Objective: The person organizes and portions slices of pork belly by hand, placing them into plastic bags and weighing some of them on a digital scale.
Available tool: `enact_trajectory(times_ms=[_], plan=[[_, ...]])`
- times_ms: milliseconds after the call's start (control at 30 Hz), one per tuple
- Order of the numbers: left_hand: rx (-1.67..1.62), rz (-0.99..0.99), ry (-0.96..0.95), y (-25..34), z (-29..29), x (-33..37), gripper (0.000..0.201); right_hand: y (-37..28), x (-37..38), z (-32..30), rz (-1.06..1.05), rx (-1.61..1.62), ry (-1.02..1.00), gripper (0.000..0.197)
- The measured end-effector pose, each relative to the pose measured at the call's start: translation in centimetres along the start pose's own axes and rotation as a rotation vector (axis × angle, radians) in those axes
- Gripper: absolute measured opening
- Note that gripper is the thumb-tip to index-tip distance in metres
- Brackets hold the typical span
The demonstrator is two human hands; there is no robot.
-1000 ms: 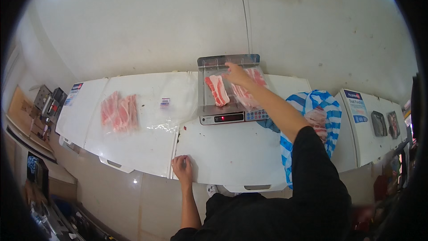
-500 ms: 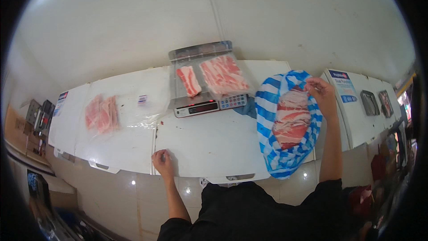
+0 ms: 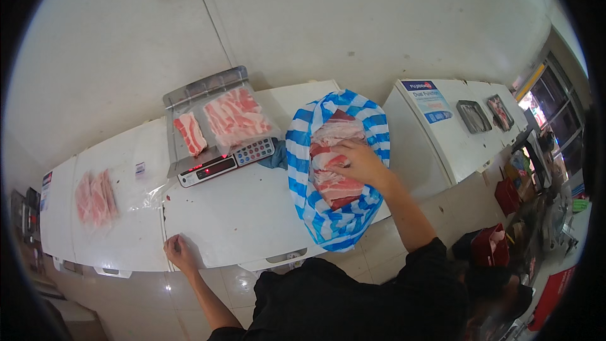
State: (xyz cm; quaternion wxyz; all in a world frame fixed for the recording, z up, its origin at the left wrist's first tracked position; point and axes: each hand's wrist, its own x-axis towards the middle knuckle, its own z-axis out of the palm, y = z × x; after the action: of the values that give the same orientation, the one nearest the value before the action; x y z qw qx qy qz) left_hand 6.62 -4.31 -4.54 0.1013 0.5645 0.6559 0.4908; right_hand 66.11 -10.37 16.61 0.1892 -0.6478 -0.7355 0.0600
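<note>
My right hand (image 3: 361, 163) reaches into a blue-and-white striped plastic bag (image 3: 338, 235), its fingers curled onto the sliced raw meat (image 3: 339, 131) inside. The meat is pink and red with white fat, and the bag's mouth lies wide around it. My left hand (image 3: 179, 251) rests at the front edge of the white chest freezer top (image 3: 237, 227), fingers curled in, with nothing visible in them. Left of the bag stands a digital scale (image 3: 208, 171). On its metal tray lie a packet of meat slices in clear plastic (image 3: 237, 117) and a separate fatty strip (image 3: 190, 134).
Further left, meat slices in clear plastic (image 3: 96, 197) lie by a small label (image 3: 140, 170). A blue cloth (image 3: 274, 155) sits between scale and bag. Another white freezer (image 3: 429, 132) at right carries two black trays, one (image 3: 473, 117) nearer. Red bins (image 3: 491, 246) stand lower right.
My right hand has moved from the bag's upper right rim down onto the meat. The view has turned, shifting the scale and bag leftward in it. My left hand stays at the front edge.
</note>
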Motion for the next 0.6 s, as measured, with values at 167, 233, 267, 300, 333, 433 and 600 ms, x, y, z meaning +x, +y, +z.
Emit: enact_trajectory(times_ms=[167,233,267,300,333,433,600], plan=[[0.018,0.009,0.003,0.4,0.1,-0.1,0.012,0.6,1.2,0.9,-0.082,-0.102,-0.042,0.049],[0.061,-0.001,-0.018,0.3,-0.2,-0.1,0.012,1.2,1.5,0.9,-0.105,-0.089,-0.061,0.049],[0.059,0.031,0.005,0.2,-0.1,-0.2,0.013,1.4,1.7,0.7,-0.117,-0.083,-0.075,0.049],[0.057,0.062,0.029,0.0,0.0,-0.1,0.014,1.5,1.9,0.5,-0.129,-0.077,-0.090,0.049],[0.054,0.095,0.050,-0.1,0.1,-0.1,0.015,1.5,2.1,0.2,-0.138,-0.072,-0.103,0.048],[0.048,0.090,0.049,-0.3,0.2,-0.1,0.015,2.6,2.3,0.4,-0.216,-0.118,-0.105,0.049],[0.051,0.091,0.028,0.1,0.0,0.1,0.015,4.3,3.0,0.9,-0.310,-0.123,-0.149,0.054]])
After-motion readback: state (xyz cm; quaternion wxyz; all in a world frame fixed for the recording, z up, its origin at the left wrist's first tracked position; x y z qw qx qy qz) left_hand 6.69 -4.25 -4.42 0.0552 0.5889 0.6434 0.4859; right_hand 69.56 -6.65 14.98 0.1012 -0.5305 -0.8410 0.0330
